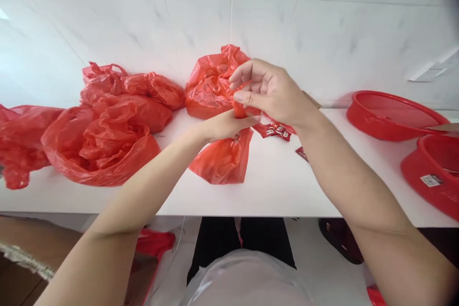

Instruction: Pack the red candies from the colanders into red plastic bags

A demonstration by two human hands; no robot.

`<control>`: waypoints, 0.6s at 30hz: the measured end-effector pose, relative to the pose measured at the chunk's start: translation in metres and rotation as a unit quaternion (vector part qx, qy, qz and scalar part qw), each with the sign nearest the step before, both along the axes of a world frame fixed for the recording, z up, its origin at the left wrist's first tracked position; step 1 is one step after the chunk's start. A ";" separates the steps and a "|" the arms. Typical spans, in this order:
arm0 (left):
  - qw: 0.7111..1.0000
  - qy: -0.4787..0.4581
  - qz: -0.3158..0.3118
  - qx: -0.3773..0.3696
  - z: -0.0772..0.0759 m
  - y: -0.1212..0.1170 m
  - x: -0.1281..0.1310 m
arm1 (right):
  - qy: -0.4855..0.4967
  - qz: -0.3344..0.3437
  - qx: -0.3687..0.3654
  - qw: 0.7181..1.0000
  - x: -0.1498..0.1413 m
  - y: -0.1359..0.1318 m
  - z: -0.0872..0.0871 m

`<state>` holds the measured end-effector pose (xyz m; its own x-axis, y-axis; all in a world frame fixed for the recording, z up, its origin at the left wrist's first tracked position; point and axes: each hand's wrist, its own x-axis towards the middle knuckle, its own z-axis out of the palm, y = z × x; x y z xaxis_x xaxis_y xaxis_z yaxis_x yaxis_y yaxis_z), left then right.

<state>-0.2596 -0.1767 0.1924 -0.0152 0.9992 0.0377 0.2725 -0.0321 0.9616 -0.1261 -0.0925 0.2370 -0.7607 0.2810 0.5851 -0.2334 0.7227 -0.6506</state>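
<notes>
Both my hands are at one red plastic bag (226, 161), which hangs above the white table with its neck gathered. My left hand (229, 125) closes round that neck from the left, fingers pointing right. Just above it, my right hand (267, 88) has its fingers curled and its thumb near the bag's twisted top; the fingertips look closed on that plastic. Beyond my hands, against the wall, sits a fuller tied red bag (210, 83). Several small dark red packets (278, 130) lie on the table, partly hidden by my right wrist.
More filled red bags (103, 138) crowd the table's left side. Two red plastic baskets (387, 117) stand at the right. The white table (287, 196) runs along a tiled wall (201, 19). Below its front edge at left is an open cardboard box (32, 239).
</notes>
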 end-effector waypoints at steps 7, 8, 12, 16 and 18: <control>0.993 -0.117 0.030 -0.010 -0.015 -0.002 -0.021 | -0.076 -0.069 -0.058 0.993 0.014 0.020 -0.056; 0.993 -0.115 0.016 -0.011 -0.016 -0.002 -0.022 | -0.062 -0.074 -0.078 0.992 0.017 0.019 -0.058; 0.995 -0.088 -0.038 -0.007 -0.013 -0.007 -0.022 | -0.046 0.006 -0.142 0.989 0.033 0.007 -0.054; 0.995 0.040 -0.094 0.016 -0.007 -0.010 -0.022 | -0.025 0.039 -0.172 0.984 0.030 0.007 -0.060; 0.987 0.109 -0.113 0.020 -0.007 -0.009 -0.020 | 0.001 0.011 -0.194 0.981 0.019 0.014 -0.073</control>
<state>-0.2796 -0.1861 0.1852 0.2200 0.9740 0.0542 0.4553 -0.1516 0.8773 -0.1070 -0.0788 0.1639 -0.7675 0.4667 0.4395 -0.2479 0.4161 -0.8749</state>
